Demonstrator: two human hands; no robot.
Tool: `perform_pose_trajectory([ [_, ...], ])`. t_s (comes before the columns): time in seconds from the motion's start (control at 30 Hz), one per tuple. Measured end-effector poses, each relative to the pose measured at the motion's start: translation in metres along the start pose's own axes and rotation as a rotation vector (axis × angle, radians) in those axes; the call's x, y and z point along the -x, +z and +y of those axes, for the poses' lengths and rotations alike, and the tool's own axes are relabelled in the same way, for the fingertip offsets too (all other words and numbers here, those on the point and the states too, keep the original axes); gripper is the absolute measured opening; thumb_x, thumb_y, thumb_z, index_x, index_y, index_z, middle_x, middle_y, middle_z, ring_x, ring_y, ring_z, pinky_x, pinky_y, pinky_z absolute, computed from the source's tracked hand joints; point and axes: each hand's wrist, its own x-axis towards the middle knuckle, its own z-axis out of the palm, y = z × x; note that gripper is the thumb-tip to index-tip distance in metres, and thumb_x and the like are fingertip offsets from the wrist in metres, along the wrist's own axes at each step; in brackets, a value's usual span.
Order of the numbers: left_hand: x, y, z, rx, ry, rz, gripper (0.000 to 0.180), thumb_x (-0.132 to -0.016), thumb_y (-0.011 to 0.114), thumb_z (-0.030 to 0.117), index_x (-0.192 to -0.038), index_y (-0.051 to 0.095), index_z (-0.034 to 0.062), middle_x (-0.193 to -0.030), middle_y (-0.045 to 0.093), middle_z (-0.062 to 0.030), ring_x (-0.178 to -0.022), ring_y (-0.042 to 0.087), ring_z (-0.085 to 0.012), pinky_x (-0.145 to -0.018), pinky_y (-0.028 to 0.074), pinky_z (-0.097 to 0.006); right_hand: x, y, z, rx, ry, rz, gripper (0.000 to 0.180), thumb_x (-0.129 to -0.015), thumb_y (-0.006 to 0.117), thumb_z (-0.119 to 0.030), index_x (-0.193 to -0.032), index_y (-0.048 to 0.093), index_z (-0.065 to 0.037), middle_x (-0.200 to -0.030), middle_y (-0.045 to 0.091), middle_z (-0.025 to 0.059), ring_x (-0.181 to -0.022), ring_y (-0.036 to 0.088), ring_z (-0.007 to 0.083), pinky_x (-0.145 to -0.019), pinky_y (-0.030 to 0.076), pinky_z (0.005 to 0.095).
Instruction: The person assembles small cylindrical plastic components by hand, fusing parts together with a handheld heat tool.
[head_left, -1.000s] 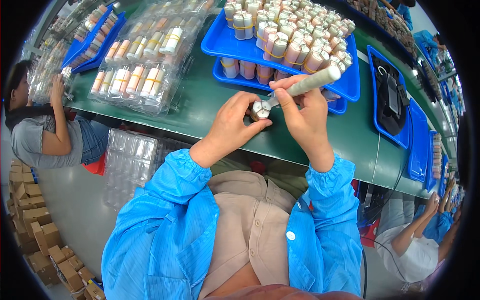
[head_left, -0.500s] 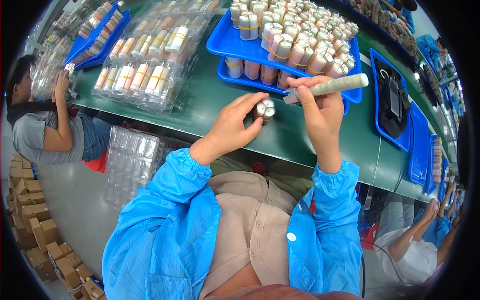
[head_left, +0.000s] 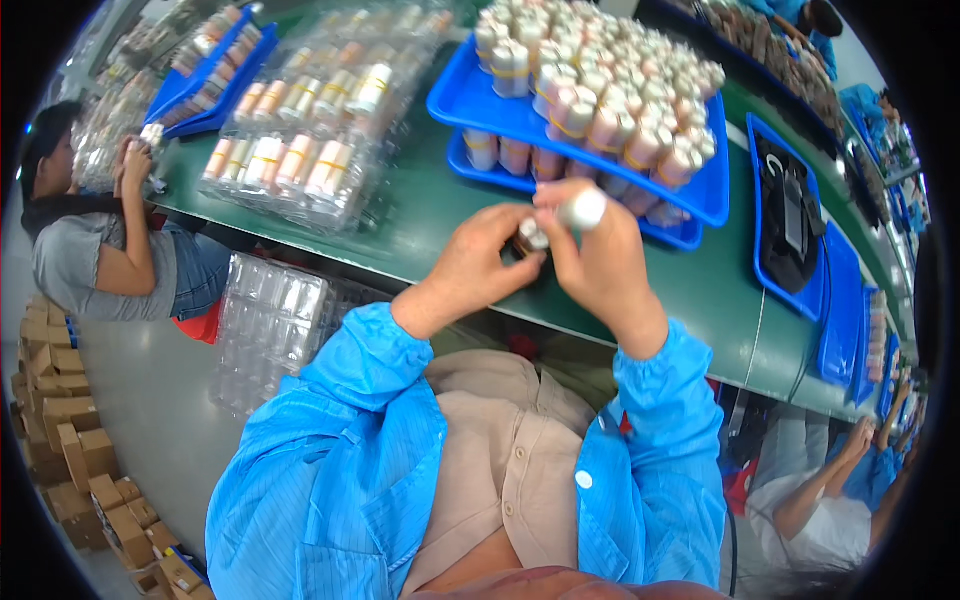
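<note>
My left hand wraps its thumb and fingers round the side of a small bundle of pale cylinders with whitish round tops, standing at the table's near edge. My right hand is closed on a thick, pale rod-shaped tool, now seen nearly end-on. Its fingertips are right over the bundle and close to my left fingers. The tool's working tip is hidden behind the right hand, so whether it touches the bundle I cannot tell.
Stacked blue trays full of banded cylinder bundles stand just beyond my hands. Clear plastic packs of cylinders lie to the left. A blue tray with a black pouch is at right. A person works at far left.
My right hand has moved left to the bundle, swinging the tool from lying sideways to nearly end-on. My left hand keeps its hold. The whole view has shifted slightly.
</note>
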Motion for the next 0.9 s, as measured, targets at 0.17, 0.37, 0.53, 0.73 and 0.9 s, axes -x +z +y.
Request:
perform_pose_trajectory([
  [0.17, 0.002, -0.009, 0.011, -0.029, 0.046, -0.06, 0.048, -0.083, 0.075, 0.015, -0.128, 0.061, 0.0042, -0.106, 0.062, -0.0177, -0.095, 0.065, -0.0392, -0.082, 0.055, -0.045, 0.014, -0.01, 0.009, -0.218, 0.202, 0.171, 0.012, -0.095, 0.067, 0.001, -0.107, 0.063, 0.0, -0.108, 0.072, 0.0164, -0.102, 0.072, 0.0259, -0.088, 0.057, 0.0371],
  [0.37, -0.073, -0.143, 0.032, -0.723, 0.331, 0.249, 0.049, -0.093, 0.066, 0.009, -0.138, 0.05, -0.001, -0.115, 0.06, -0.0229, -0.106, 0.059, -0.0435, -0.091, 0.051, -0.051, 0.03, -0.01, 0.017, -0.212, 0.138, 0.221, 0.014, -0.096, 0.068, 0.002, -0.107, 0.059, 0.0, -0.107, 0.071, 0.0165, -0.101, 0.071, 0.0269, -0.091, 0.057, 0.0386],
  [0.53, -0.179, -0.221, -0.047, -0.827, -0.057, 0.082, 0.042, -0.104, 0.054, 0.034, -0.137, 0.058, 0.0084, -0.119, 0.064, -0.0281, -0.111, 0.062, -0.0455, -0.096, 0.05, -0.05, 0.022, 0.004, 0.012, -0.054, -0.01, 0.152, 0.018, -0.092, 0.072, 0.001, -0.103, 0.058, -0.001, -0.097, 0.072, 0.0164, -0.089, 0.074, 0.0306, -0.079, 0.059, 0.0395],
  [0.73, -0.216, -0.176, -0.071, -0.99, -0.136, -0.069, 0.043, -0.096, 0.062, 0.037, -0.128, 0.062, 0.0074, -0.12, 0.064, -0.0264, -0.109, 0.063, -0.0448, -0.095, 0.052, -0.052, 0.031, -0.002, 0.023, -0.002, -0.001, 0.17, 0.021, -0.09, 0.073, 0.0, -0.103, 0.057, -0.001, -0.095, 0.072, 0.0154, -0.086, 0.074, 0.032, -0.075, 0.059, 0.04],
  [0.9, -0.225, -0.199, -0.105, -1.343, 0.202, -0.466, 0.033, -0.101, 0.055, 0.031, -0.121, 0.065, 0.0069, -0.119, 0.065, -0.0209, -0.109, 0.063, -0.0438, -0.093, 0.052, -0.053, 0.032, 0.0, 0.019, -0.006, -0.036, 0.167, 0.022, -0.089, 0.074, 0.0, -0.103, 0.057, -0.002, -0.094, 0.072, 0.0149, -0.085, 0.074, 0.0321, -0.073, 0.059, 0.0398],
])
